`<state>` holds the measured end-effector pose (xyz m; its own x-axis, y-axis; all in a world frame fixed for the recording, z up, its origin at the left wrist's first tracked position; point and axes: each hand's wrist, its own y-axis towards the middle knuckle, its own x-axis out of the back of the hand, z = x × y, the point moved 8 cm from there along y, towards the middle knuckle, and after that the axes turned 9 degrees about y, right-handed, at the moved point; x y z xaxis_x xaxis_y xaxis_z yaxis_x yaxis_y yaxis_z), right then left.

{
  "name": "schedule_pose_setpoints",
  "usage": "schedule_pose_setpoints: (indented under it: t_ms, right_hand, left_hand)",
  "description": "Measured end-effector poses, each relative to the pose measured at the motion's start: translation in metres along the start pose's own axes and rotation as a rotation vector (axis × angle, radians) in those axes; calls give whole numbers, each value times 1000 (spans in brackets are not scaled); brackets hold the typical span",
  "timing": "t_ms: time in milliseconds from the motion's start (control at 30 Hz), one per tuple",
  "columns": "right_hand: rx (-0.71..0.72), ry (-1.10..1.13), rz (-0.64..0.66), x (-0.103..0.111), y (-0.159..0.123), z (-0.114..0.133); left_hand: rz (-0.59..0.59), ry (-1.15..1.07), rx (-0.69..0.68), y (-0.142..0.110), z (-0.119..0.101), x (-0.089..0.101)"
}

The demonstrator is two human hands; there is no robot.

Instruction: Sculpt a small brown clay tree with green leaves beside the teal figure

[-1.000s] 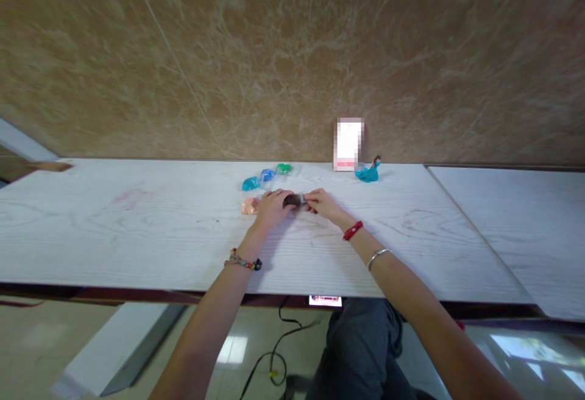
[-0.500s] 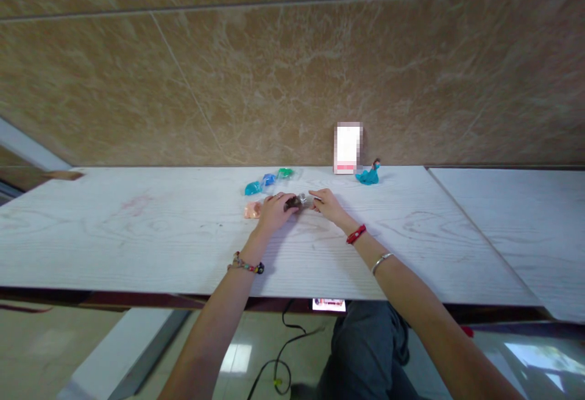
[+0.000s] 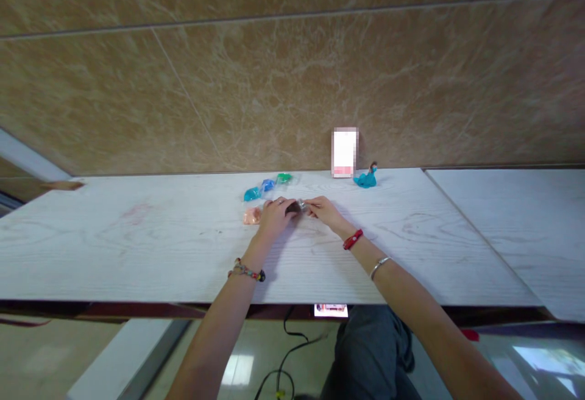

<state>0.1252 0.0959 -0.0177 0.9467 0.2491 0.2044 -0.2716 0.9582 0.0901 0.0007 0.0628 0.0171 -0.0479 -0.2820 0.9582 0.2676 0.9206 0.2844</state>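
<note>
A small clear bag of dark brown, clay-like material (image 3: 294,207) is held between my two hands above the white table. My left hand (image 3: 274,218) is closed round its dark, filled part. At the clear end, the fingers of my right hand (image 3: 322,208) are pinched on the plastic. A peach-coloured packet (image 3: 251,216) lies beside my left hand, partly hidden by it. Just beyond are a teal packet (image 3: 251,194), a blue packet (image 3: 267,185) and a green packet (image 3: 284,177), all in clear wrapping.
A small figure with a teal skirt (image 3: 366,178) stands near the wall, right of a pixelated white upright panel (image 3: 344,152). The white table (image 3: 173,253) meets a brown tiled wall (image 3: 274,89). A lit screen (image 3: 331,310) shows below the front edge, above a dark cable (image 3: 292,345).
My right hand has moved slightly closer to my left, and less of the clear plastic shows between them. The whole view has shifted a little. The packets and the figure stay put.
</note>
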Motion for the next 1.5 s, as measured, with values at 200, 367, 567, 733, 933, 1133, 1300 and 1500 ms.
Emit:
schedule_pose_setpoints:
  t_ms: [200, 367, 567, 733, 933, 1133, 1300, 1500]
  right_hand:
    - [18, -63, -108, 47, -2, 4]
    - [83, -272, -41, 73, -28, 9]
    - [212, -524, 95, 97, -69, 7]
    - [407, -895, 286, 85, -87, 5]
    - [454, -1006, 393, 68, -95, 8]
    - [443, -1010, 376, 67, -101, 10]
    - [423, -989, 396, 70, -105, 10]
    - [395, -985, 378, 67, -104, 15]
  left_hand:
    - [-10, 170, 165, -5, 17, 2]
    - [-54, 196, 107, -5, 5, 6]
    - [-178, 179, 13, -5, -22, 18]
    - [-179, 93, -207, 9, -68, 10]
    - [-38, 49, -347, 35, -104, -21]
    - [9, 71, -365, 36, -104, -20]
    - [72, 23, -411, 30, -104, -17]
    - [58, 59, -469, 33, -99, -22]
